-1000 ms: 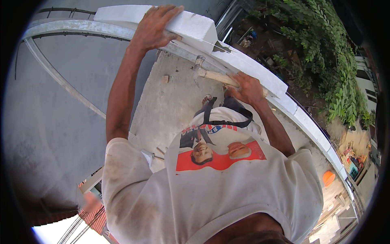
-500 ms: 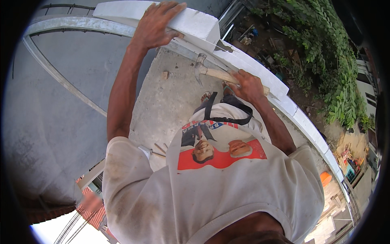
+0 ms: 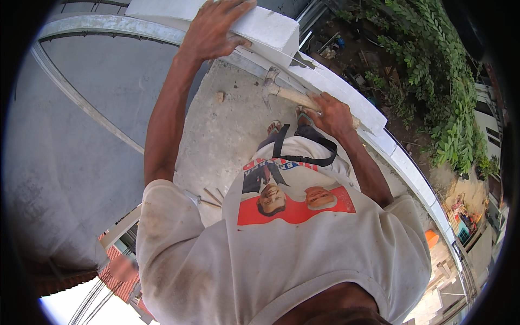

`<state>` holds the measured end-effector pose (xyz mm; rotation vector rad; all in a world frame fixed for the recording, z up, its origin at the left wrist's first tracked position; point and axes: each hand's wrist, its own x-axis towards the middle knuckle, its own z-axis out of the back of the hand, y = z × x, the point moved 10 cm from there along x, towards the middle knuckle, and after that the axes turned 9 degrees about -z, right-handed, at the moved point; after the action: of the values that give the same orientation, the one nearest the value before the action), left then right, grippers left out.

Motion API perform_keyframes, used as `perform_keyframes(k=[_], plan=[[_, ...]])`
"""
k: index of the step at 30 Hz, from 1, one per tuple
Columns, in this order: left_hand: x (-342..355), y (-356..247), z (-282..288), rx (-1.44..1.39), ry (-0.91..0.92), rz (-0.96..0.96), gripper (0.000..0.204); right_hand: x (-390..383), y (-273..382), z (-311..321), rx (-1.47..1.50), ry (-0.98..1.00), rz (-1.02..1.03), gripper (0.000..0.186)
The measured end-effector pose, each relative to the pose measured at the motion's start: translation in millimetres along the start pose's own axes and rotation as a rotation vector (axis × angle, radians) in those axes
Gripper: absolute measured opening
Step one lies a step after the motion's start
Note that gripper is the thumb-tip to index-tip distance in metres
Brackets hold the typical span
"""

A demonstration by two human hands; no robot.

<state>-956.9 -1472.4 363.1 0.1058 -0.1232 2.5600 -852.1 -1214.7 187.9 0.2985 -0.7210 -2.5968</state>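
My left hand (image 3: 216, 32) lies over a white lightweight concrete block (image 3: 273, 35) at the top of the wall. Its fingers reach across the upper face and the thumb rests on the near side. In my right hand (image 3: 331, 115) is a claw hammer (image 3: 292, 96), gripped by its wooden handle beside the wall. The hammer's metal head points left, above the concrete floor. A thin string runs along the block's near edge. Right of this block, another white block (image 3: 346, 95) sits in the curved row, with grey mortar (image 3: 303, 62) at the gap between them.
A small brick fragment (image 3: 220, 97) lies on the concrete ledge (image 3: 208, 130) by my feet. A curved metal channel (image 3: 114, 24) spans the left side. Thin rods (image 3: 210, 199) lie near my left sleeve. Beyond the wall are leafy plants (image 3: 433, 70) and lower ground with debris.
My left hand and the block under it appear slightly farther up and right. The hammer head has shifted slightly the same way; both grips look unchanged.
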Motion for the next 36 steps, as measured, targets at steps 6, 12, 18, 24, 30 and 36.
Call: perform_keyframes(k=[6,12,18,24,30,36], plan=[[1.4,-2.3,4.3,0.006,-0.039,-0.013,0.09,3.6,-1.9,-8.9,0.028,0.059,-0.021,0.048],[-1.4,-2.2,5.6,0.055,-0.133,-0.076,0.091,-4.4,13.3,-5.0,0.365,0.215,-0.136,0.054],[-4.6,3.4,1.6,0.072,-0.208,-0.06,0.098,-46.0,68.4,64.8,0.731,0.652,-0.185,0.052],[-21.8,11.5,21.2,0.15,-0.277,-0.02,0.09,-37.3,128.9,232.2,0.417,0.15,0.293,0.061],[-39.9,32.7,28.5,0.074,-0.407,0.09,0.071,0.0,155.3,283.2,0.052,-0.125,0.473,0.058],[-55.8,26.7,27.1,0.118,-0.497,0.142,0.069,58.8,133.3,213.0,-0.157,0.066,0.399,0.054]])
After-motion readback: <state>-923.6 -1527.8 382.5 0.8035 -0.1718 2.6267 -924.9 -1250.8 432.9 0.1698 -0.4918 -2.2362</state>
